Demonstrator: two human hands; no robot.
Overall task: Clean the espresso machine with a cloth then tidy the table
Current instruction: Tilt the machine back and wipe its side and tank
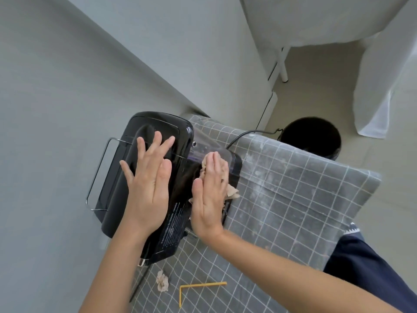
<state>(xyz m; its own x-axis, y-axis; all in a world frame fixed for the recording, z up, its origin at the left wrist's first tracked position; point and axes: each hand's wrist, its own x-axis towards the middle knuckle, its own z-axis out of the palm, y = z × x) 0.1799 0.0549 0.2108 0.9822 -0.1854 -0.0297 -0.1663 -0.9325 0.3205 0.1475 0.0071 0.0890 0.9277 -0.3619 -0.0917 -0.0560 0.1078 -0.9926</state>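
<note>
The black espresso machine (117, 172) stands on a table covered with a grey checked cloth (293, 199), against a grey wall. My left hand (149, 184) lies flat on the machine's top with fingers spread, holding nothing. My right hand (209, 195) presses a crumpled beige cloth (232, 192) flat against the machine's right side, near its clear water tank (212, 141). Most of the cloth is hidden under the palm.
A crumpled beige wad (162, 281) and a bent yellow straw (198, 286) lie on the tablecloth near the front. A black bucket (311, 138) stands on the floor beyond the table. The machine's black cord (248, 133) runs over the table edge. White draped furniture (383, 86) fills the back.
</note>
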